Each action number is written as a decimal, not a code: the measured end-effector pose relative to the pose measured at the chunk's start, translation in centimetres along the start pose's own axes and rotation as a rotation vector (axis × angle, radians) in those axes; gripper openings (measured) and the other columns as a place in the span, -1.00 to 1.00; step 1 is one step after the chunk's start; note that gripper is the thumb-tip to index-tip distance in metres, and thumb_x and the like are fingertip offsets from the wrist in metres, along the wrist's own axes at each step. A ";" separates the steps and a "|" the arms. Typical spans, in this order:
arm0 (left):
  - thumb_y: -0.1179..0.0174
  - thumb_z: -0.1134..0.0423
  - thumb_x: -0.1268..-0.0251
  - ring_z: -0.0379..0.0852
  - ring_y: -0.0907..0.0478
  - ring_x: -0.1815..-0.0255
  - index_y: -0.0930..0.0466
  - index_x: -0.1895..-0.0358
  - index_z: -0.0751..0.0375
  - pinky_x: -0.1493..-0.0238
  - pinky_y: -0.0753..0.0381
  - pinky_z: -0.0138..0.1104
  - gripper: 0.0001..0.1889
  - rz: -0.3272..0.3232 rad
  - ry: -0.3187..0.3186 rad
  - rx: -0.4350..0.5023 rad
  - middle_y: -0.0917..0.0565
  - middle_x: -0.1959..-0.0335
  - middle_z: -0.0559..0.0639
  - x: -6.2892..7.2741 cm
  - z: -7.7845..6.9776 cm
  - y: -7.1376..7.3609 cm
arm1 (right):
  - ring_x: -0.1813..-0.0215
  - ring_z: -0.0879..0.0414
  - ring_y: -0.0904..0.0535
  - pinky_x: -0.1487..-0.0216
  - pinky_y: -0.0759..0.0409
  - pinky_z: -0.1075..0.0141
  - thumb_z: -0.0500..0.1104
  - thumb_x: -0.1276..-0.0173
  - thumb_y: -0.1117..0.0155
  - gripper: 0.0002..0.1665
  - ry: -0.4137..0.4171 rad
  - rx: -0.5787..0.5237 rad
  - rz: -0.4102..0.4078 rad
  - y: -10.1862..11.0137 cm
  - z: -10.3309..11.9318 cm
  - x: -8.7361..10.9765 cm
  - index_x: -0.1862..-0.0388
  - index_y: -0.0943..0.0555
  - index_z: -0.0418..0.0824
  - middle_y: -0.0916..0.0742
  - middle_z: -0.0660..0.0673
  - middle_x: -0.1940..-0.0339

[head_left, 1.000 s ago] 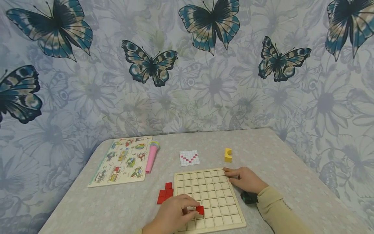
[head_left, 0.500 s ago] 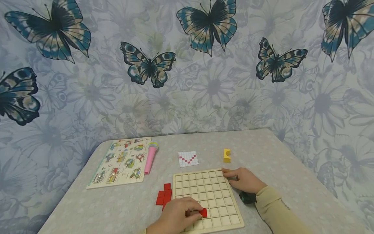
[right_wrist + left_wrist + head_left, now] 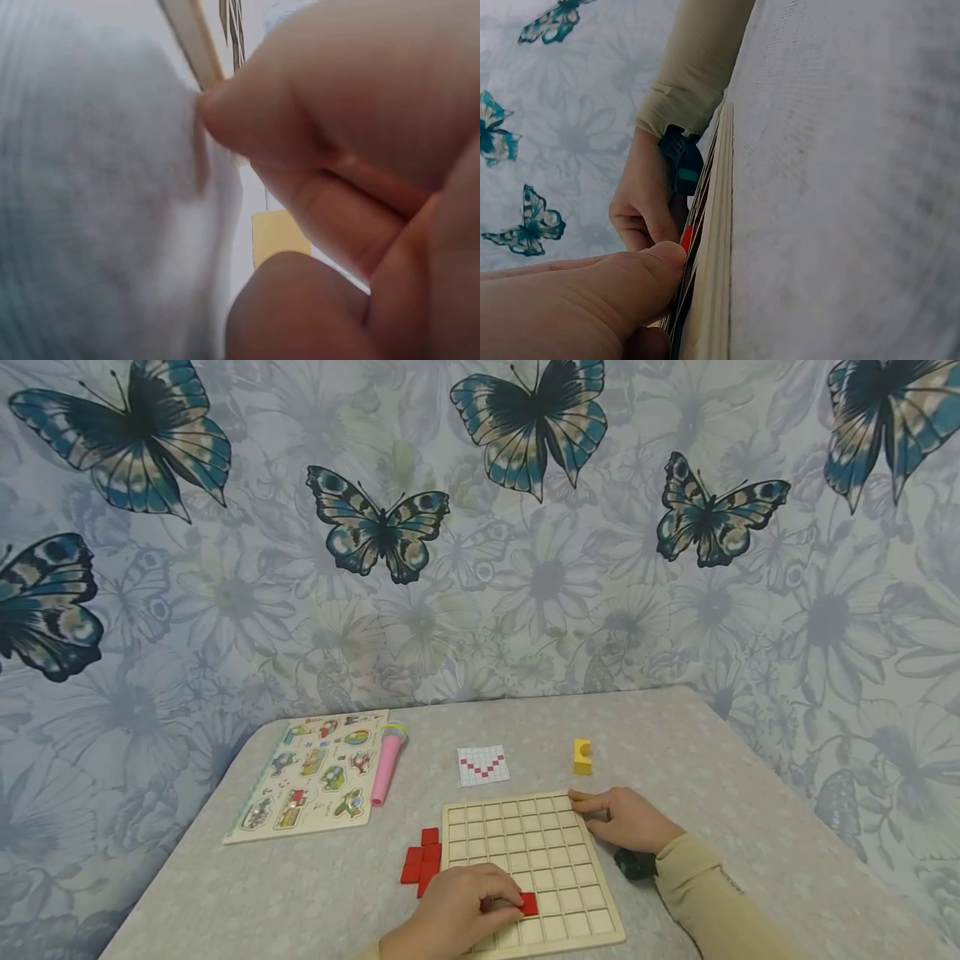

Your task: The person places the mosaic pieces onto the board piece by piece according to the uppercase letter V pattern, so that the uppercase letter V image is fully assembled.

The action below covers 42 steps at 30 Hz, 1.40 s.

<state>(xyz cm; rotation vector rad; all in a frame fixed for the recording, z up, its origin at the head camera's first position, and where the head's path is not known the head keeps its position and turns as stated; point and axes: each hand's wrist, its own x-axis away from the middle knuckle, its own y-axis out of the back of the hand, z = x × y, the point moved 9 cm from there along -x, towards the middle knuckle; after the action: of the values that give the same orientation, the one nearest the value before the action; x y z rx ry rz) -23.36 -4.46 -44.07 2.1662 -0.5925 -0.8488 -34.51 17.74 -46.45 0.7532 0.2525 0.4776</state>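
Note:
A square wooden grid board lies on the table in front of me. My left hand pinches a small red square tile against the board's lower middle cells. In the left wrist view a sliver of the red tile shows past the thumb. At the board's far right corner my right hand holds the edge, the index finger at the corner and the thumb along the side. The right wrist view shows a fingertip touching the board's rim. Several loose red tiles lie left of the board, partly behind my left hand.
Behind the board lies a paper card printed with a red V-shaped pattern on a grid. A yellow notched block stands to its right. Farther left are a pink toy microphone and a picture puzzle board. A patterned wall rises behind the table.
My left hand has moved a little to the right with the red tile, which went from tilted to flat against the board. The right hand keeps its place at the corner.

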 end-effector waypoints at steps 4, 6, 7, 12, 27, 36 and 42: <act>-0.41 0.08 -0.35 -0.56 -0.60 0.17 -0.82 0.19 -0.23 0.18 -0.50 -0.65 -0.94 0.005 -0.006 0.011 -0.73 0.17 -0.46 -0.1 0.1 -0.1 | 0.73 0.26 -0.26 0.58 -0.21 0.38 -0.31 -0.46 -0.28 -0.57 0.006 0.013 0.005 0.0 0.2 0.0 -0.29 -0.64 -0.27 -0.56 -0.17 -0.45; -0.40 0.09 -0.35 -0.57 -0.60 0.18 -0.82 0.18 -0.22 0.20 -0.50 -0.65 -0.94 0.010 0.002 0.019 -0.74 0.16 -0.45 -0.1 0.2 -0.2 | 0.71 0.23 -0.32 0.57 -0.23 0.39 -0.31 -0.46 -0.28 -0.57 0.008 0.016 0.006 0.0 0.4 0.0 -0.29 -0.64 -0.28 -0.56 -0.17 -0.45; -0.40 0.09 -0.36 -0.57 -0.60 0.18 -0.83 0.17 -0.22 0.21 -0.50 -0.66 -0.93 0.014 0.005 0.021 -0.74 0.16 -0.45 -0.1 0.2 -0.3 | 0.68 0.22 -0.40 0.55 -0.26 0.39 -0.32 -0.45 -0.28 -0.57 0.013 0.016 0.004 0.1 0.4 0.1 -0.29 -0.64 -0.29 -0.55 -0.19 -0.45; -0.40 0.08 -0.35 -0.58 -0.58 0.21 -0.84 0.15 -0.22 0.25 -0.49 -0.66 -0.91 0.018 0.023 -0.002 -0.74 0.14 -0.46 -0.1 0.3 -0.3 | 0.60 0.25 -0.49 0.54 -0.28 0.40 -0.32 -0.45 -0.28 -0.58 0.011 0.003 -0.008 0.2 0.5 0.3 -0.27 -0.65 -0.31 -0.56 -0.20 -0.44; -0.42 0.07 -0.34 -0.59 -0.52 0.32 -0.82 0.16 -0.26 0.31 -0.50 -0.62 -0.91 -0.006 0.052 0.040 -0.74 0.18 -0.48 0.1 0.7 0.3 | -0.44 -0.13 -0.50 -0.03 -0.53 0.42 0.00 -0.41 -0.41 -0.49 -0.046 0.019 -0.025 0.2 -0.2 0.2 -0.26 -0.68 -0.18 -0.59 -0.02 -0.44; -0.42 0.05 -0.32 -0.49 -0.41 0.56 -0.84 0.18 -0.12 0.55 -0.40 -0.49 -0.90 -0.181 0.265 -0.030 -0.74 0.27 -0.38 0.4 4.9 5.0 | -0.42 -0.15 -0.52 0.08 -0.51 0.44 -0.02 -0.43 -0.40 -0.49 -0.033 -0.001 -0.013 0.0 -0.3 0.2 -0.27 -0.66 -0.21 -0.57 -0.05 -0.46; -0.43 0.11 -0.31 -0.31 -0.47 0.58 -0.83 0.11 -0.09 0.59 -0.41 -0.39 -0.86 -0.302 0.552 -0.029 -0.70 0.44 -0.30 2.0 11.2 8.7 | -0.41 -0.17 -0.52 0.10 -0.49 0.43 -0.01 -0.44 -0.39 -0.49 -0.033 0.004 -0.011 0.1 -0.2 0.3 -0.27 -0.67 -0.21 -0.57 -0.09 -0.46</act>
<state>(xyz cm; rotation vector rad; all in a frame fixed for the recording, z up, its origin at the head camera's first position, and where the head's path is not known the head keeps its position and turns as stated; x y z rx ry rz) -31.35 -16.34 -44.01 2.3562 0.0230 -0.3641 -34.40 18.05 -46.55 0.7624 0.2268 0.4536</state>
